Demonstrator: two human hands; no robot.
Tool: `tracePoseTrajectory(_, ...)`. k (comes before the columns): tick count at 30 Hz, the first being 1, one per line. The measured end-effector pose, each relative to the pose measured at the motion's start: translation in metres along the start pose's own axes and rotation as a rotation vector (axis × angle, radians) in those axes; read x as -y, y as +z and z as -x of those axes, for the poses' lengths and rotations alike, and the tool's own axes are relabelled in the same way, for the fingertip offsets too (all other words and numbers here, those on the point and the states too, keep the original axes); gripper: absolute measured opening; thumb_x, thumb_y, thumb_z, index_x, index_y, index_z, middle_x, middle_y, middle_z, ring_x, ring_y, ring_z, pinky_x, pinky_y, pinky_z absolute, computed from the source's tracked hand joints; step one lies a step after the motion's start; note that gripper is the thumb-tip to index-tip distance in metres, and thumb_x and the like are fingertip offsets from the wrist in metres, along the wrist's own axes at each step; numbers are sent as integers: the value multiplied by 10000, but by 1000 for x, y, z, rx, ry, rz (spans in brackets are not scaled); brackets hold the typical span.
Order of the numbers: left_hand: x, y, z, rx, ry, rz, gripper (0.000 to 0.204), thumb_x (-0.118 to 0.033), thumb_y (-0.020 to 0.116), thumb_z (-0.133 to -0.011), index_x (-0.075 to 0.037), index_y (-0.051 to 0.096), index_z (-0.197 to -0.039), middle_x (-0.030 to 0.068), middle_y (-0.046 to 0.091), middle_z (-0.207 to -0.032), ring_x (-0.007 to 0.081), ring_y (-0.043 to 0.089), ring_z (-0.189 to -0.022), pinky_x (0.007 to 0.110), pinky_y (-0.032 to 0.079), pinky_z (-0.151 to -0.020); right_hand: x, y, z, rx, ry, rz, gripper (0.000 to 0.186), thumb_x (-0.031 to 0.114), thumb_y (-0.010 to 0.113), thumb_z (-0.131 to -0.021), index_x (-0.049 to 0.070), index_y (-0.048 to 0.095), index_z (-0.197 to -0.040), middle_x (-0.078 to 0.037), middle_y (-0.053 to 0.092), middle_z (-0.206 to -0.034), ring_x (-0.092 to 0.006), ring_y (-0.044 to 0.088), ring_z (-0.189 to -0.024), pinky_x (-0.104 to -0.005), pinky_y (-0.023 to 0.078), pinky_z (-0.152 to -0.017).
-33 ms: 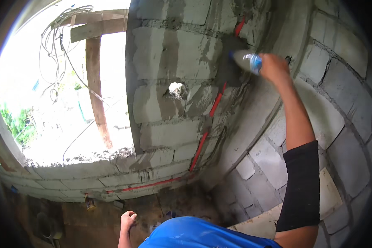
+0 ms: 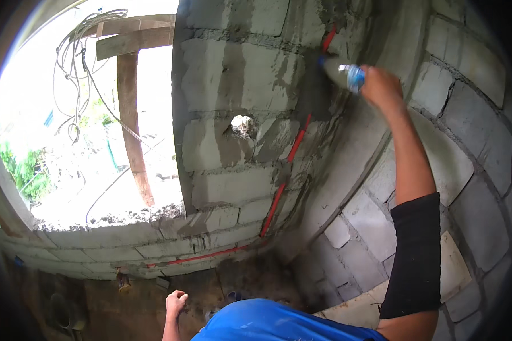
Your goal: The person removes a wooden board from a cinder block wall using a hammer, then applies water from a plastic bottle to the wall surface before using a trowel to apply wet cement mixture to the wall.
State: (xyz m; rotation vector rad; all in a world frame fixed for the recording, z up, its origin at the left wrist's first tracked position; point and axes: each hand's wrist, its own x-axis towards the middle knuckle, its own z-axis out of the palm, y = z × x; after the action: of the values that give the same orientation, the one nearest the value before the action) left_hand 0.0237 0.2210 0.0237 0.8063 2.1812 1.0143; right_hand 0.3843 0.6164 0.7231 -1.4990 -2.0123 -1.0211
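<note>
My right hand [image 2: 382, 89] is wrapped round a clear plastic water bottle [image 2: 340, 72] with a blue label. Its blue-capped end points up and left, close to a dark wet patch [image 2: 314, 91] on the block wall [image 2: 227, 187]. Whether the cap touches the wall I cannot tell. A red conduit [image 2: 297, 145] runs down the wall in a chased groove, and the patch covers part of it. Low in front of me, my left hand [image 2: 177, 302] is loosely closed, with nothing showing in it.
A bright window opening [image 2: 105, 187] with a wooden post [image 2: 129, 108] and coiled rope [image 2: 77, 62] lies to the left. The wall has a broken hole [image 2: 243, 126]. Another block wall [image 2: 370, 227] rises close on my right. A bucket-like container [image 2: 67, 311] stands at lower left.
The bottle's capped end has shifted slightly upward along the wet patch, and my right hand has risen a little with it. My left hand has stayed where it was.
</note>
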Motion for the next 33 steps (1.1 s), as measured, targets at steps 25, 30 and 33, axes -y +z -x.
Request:
tracePoseTrajectory(25,42,35,-15,-22,197,-113,351,-339,708,-850,-29,729,-1013,204,721,-978,332,699,-876,420,549,-789,18,-135,-130,-452,27,54,481,120,728,-745,192,650,-1214,-103,721,-1001,-317,688,-971,-436,554,-815)
tracePoseTrajectory(30,51,16,-4,28,55,-85,314,-309,729,-834,-26,739,-971,194,725,-974,315,696,-902,412,538,-799,44,-178,-115,-201,-192,234,479,146,772,-683,201,688,-1152,-90,717,-1067,-305,685,-1004,-427,552,-845)
tracePoseTrajectory(33,54,13,-14,-40,51,49,290,-279,722,-839,-13,731,-957,166,726,-913,277,679,-832,406,530,-763,70,-192,-117,-149,-198,205,510,141,809,-621,172,701,-1118,-92,722,-1038,-298,693,-980,-421,554,-835)
